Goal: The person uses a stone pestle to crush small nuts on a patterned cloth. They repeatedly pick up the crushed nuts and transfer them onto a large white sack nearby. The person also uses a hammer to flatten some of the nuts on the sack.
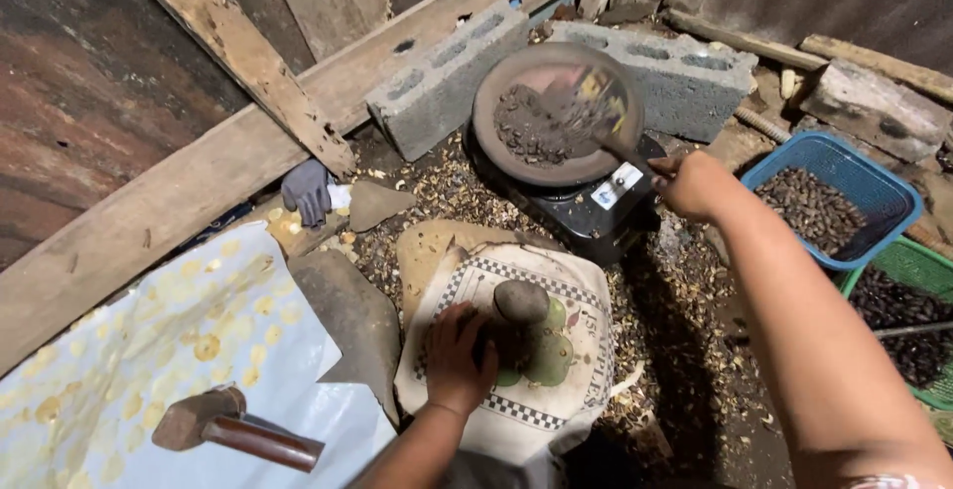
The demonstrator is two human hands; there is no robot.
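Observation:
My right hand (695, 184) grips the handle of a stirring tool (606, 124), blurred with motion over a round pan (501, 102) of dark roasted nuts. The pan sits on a black stove (606, 213). My left hand (457, 360) rests on a dark lump on a printed cloth (566, 280) draped over a stone, beside a smooth oval stone (521, 300).
A hammer (233, 429) lies on a pale flowered sheet (129, 370) at lower left. Concrete blocks (447, 77) stand behind the stove. A blue basket (854, 166) and green basket (913, 266) of dark nuts sit right. A grey glove (306, 191) and shell litter lie on the ground.

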